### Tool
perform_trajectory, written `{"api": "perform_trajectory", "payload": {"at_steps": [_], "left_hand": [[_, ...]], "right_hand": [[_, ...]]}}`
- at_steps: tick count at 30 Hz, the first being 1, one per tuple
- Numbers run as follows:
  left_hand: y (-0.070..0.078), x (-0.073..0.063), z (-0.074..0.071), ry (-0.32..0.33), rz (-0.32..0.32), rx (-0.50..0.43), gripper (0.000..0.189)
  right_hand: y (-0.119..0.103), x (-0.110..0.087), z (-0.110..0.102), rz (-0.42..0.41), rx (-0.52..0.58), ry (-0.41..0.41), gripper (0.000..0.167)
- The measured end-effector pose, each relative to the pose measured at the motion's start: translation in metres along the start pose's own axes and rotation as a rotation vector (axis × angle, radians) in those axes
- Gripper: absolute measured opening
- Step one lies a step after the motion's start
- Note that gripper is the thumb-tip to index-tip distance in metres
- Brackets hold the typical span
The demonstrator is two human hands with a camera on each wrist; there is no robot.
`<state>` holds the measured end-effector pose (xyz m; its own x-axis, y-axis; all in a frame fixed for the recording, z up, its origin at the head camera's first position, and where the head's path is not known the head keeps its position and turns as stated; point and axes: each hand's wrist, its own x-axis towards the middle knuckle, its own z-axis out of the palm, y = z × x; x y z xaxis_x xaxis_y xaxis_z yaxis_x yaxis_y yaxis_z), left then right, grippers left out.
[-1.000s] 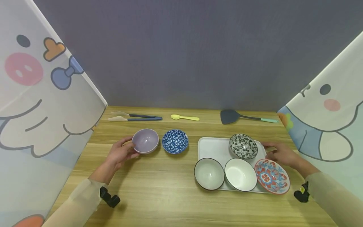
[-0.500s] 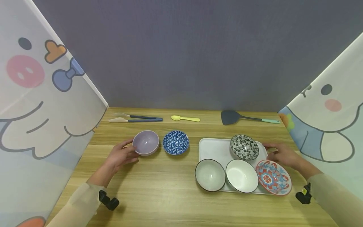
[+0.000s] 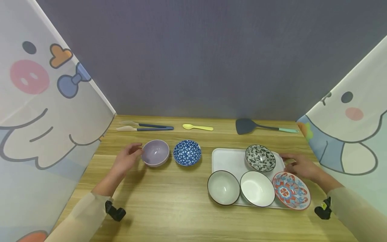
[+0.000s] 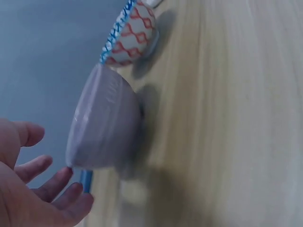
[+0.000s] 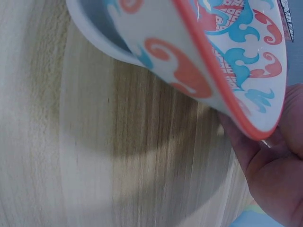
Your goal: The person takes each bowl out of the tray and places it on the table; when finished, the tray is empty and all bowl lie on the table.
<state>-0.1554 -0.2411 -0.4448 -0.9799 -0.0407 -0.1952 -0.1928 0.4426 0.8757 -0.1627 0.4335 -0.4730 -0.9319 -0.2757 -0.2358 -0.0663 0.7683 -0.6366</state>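
My left hand (image 3: 126, 160) is just left of the purple bowl (image 3: 155, 153), fingers spread and relaxed. In the left wrist view, one fingertip is very close to the rim of the purple bowl (image 4: 102, 123); whether it touches, I cannot tell. A blue patterned bowl (image 3: 187, 153) sits right of the purple one. My right hand (image 3: 302, 165) is at the right edge of the white tray (image 3: 226, 158), its fingertips at that edge. In the right wrist view, the red-and-blue patterned bowl (image 5: 255, 61) hides most of its fingers, so its grip is unclear.
On the tray stand a black-and-white floral bowl (image 3: 260, 158), a grey bowl (image 3: 223, 187) and a white bowl (image 3: 257, 189); the red-and-blue patterned one overhangs its right corner. Tongs (image 3: 151, 127), a yellow spoon (image 3: 198, 127) and a spatula (image 3: 246, 126) lie along the back.
My left hand has let go of the purple bowl and drawn slightly away to the left. The bowl stays beside the blue patterned one. My right hand is practically still at the tray.
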Motion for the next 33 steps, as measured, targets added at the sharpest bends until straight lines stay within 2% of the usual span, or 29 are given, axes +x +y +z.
{"api": "perform_trajectory", "payload": {"at_steps": [4, 7, 12, 16, 22, 26, 33], "left_hand": [[0.019, 0.003, 0.005, 0.087, 0.105, 0.047, 0.046], [0.037, 0.006, 0.015, 0.103, 0.175, 0.030, 0.042], [0.072, 0.011, 0.038, 0.006, 0.226, -0.045, 0.042], [0.098, 0.017, 0.065, -0.064, 0.253, -0.094, 0.042], [0.124, 0.029, 0.111, -0.188, 0.287, -0.098, 0.043], [0.132, 0.043, 0.144, -0.292, 0.250, -0.074, 0.043], [0.146, 0.057, 0.194, -0.464, 0.095, -0.139, 0.048]], "right_hand": [[0.001, -0.002, 0.001, 0.017, 0.035, -0.016, 0.061], [0.002, -0.004, 0.002, 0.037, 0.098, -0.034, 0.062], [0.003, -0.006, 0.003, 0.052, 0.130, -0.021, 0.062], [0.001, -0.003, 0.002, 0.089, 0.127, -0.017, 0.061], [0.003, 0.000, 0.002, 0.114, 0.135, -0.012, 0.061], [0.002, -0.001, 0.002, 0.120, 0.136, -0.008, 0.060], [0.002, -0.002, 0.002, 0.137, 0.167, 0.011, 0.058]]}}
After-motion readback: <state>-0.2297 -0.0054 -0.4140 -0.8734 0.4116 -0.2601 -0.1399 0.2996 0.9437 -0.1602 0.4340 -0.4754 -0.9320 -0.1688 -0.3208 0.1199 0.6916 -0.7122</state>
